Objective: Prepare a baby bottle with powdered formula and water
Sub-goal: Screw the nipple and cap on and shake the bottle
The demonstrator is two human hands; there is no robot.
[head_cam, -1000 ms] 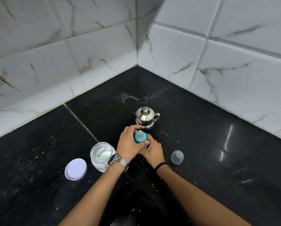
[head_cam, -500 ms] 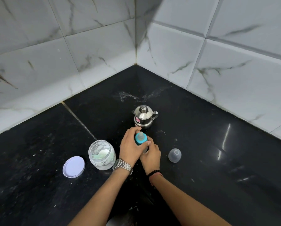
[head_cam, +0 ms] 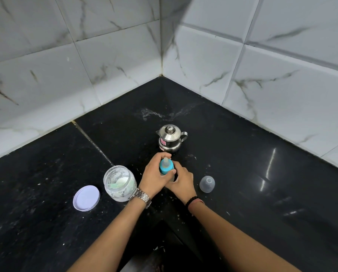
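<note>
A baby bottle (head_cam: 166, 167) with a blue collar and clear teat stands on the black counter (head_cam: 262, 193), its body mostly hidden by my hands. My left hand (head_cam: 154, 176), with a metal watch at the wrist, wraps around the blue collar. My right hand (head_cam: 182, 182) grips the bottle's body lower down. An open glass jar of white formula powder (head_cam: 119, 182) with a pale green scoop inside stands just left of my left wrist. Its white lid (head_cam: 86, 198) lies flat further left. A small lidded steel water pot (head_cam: 171, 138) stands right behind the bottle.
A clear bottle cap (head_cam: 207, 184) sits upside down to the right of my right hand. Marble-tiled walls (head_cam: 281, 79) meet in a corner behind the pot. The counter's front inner corner (head_cam: 160, 242) lies between my forearms. White specks are scattered on the counter.
My hands stay on the bottle, the left hand shifting slightly around the blue collar. The view has drifted a little; the jar, lid, pot and cap have not moved.
</note>
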